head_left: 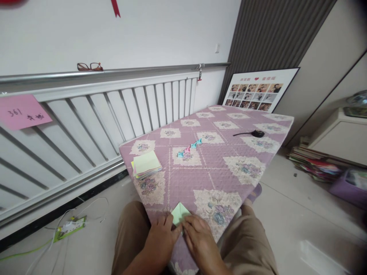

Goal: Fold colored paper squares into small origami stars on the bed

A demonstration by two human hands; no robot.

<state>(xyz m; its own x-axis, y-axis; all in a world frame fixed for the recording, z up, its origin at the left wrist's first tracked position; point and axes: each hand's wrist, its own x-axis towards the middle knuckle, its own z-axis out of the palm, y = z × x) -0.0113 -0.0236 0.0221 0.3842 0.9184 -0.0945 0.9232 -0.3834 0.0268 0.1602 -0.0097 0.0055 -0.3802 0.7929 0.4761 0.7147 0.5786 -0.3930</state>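
A pale green sheet of paper (179, 212), folded to a point at its far end, lies flat near the close corner of the table. A crease line runs down its middle. My left hand (164, 236) grips its left side, fingers curled and thumb pressing on the near part. From the right, my right hand (197, 233) has its fingers bunched on the paper's lower right edge, close to the left thumb. The near end of the paper is hidden under the fingers. Farther left on the table sits a stack of coloured paper sheets (146, 163), pale yellow-green on top.
Several small blue and pink folded pieces (187, 149) lie in a row on the flowered tablecloth (212, 172). A black round object with a strap (257, 133) rests farther right. A white radiator (114, 114) borders the table's left side. Cables and a power strip (70, 228) lie on the floor.
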